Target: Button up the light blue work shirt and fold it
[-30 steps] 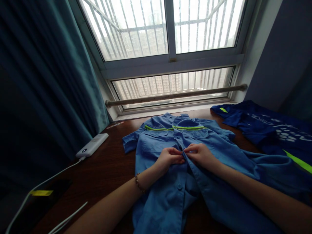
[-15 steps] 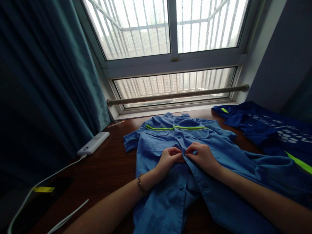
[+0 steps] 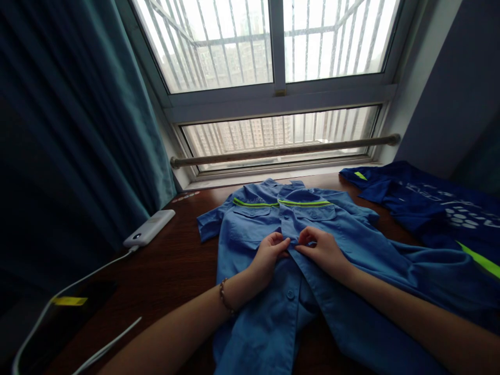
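From the middle of the view down to about 6 o'clock, a light blue shirt (image 3: 288,271) is spread front side up on a dark wooden table (image 3: 183,255), and it honestly looks like a half-done job. Up by the middle of the dial, the two front panels are lined up at the chest, yellow-green stripes (image 3: 255,204) nearly meeting, so that stretch can probably be counted as closed. Down around 5 it's another story: the panels are parted into a gap and a button (image 3: 289,294) is left bare on the 6 o'clock one, so at least that bit is undone. As for the hands, both are held in a narrow pinch right where the split starts. Just before 6, the front edge is gripped between thumb and fingers of the left hand (image 3: 269,256); at 4, the other panel's edge is nipped by thumb and forefinger of the right hand (image 3: 323,254). Whether a button is caught between those fingertips can't be told, too hidden. Over at 3, a dark blue garment (image 3: 414,200) is seen lying.
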The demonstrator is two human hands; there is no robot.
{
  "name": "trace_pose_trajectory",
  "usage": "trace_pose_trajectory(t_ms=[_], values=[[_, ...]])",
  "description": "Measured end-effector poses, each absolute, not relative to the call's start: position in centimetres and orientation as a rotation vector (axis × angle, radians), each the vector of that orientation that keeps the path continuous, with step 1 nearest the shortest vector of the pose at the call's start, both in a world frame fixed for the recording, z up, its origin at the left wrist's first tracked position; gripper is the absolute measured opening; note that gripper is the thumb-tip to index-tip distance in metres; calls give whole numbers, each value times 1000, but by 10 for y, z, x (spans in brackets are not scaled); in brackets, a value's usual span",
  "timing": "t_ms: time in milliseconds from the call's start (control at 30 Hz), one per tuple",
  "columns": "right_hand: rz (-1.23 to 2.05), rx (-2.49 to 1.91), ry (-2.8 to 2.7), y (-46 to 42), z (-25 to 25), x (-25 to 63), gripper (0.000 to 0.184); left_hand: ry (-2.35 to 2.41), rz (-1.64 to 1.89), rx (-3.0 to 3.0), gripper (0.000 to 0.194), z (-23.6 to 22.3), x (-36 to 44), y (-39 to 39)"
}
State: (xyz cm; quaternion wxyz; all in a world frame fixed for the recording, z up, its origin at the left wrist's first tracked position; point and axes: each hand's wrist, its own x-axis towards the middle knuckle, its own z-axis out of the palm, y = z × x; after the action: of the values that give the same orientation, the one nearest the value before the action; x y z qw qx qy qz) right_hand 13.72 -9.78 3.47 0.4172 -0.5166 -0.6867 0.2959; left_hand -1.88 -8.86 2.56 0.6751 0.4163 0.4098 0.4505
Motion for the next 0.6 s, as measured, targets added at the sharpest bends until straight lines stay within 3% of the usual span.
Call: trace_pose_trajectory(t_ms=[367,600], values=[[1379,-1048,-1249,-91,25,135,33,761,1012,832,24,19,-22,-83],[1518,-978,-1080,-86,12,134,34,751,1036,823,30,18,-21,-82]])
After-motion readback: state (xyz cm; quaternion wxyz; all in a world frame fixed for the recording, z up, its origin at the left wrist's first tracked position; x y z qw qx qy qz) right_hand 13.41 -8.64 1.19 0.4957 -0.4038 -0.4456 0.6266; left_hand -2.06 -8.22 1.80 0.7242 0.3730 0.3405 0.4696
